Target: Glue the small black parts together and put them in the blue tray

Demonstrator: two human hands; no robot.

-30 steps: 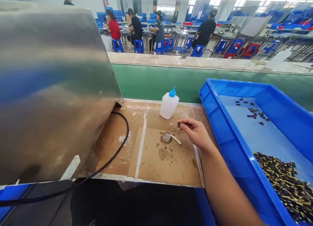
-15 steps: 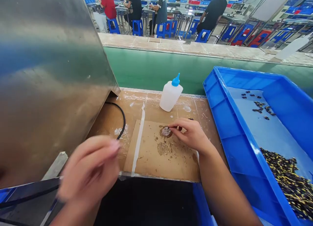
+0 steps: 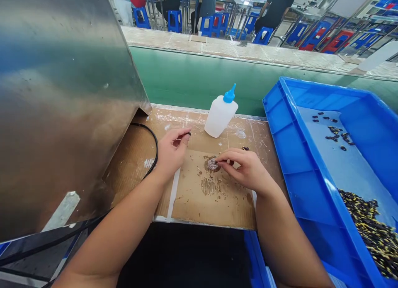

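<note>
On the flat brown cardboard (image 3: pixel 199 207), the right hand (image 3: pixel 245 169) reaches a round, clear, wet spot (image 3: pixel 212 164); I can't tell if it grips anything. Farther off, the left hand (image 3: pixel 171 153) has just come in, pinching a small black piece (image 3: pixel 188 133), so both hands are busy. The piece's tip pokes right; its long way is hidden.

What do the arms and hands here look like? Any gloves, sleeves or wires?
They are a person's, not a machine's. The left hand and right hand wear no gloves or visible rings. The left forearm and right forearm are bare as far as the view goes: no sleeve, watch, attached wire or marking visible.
</note>
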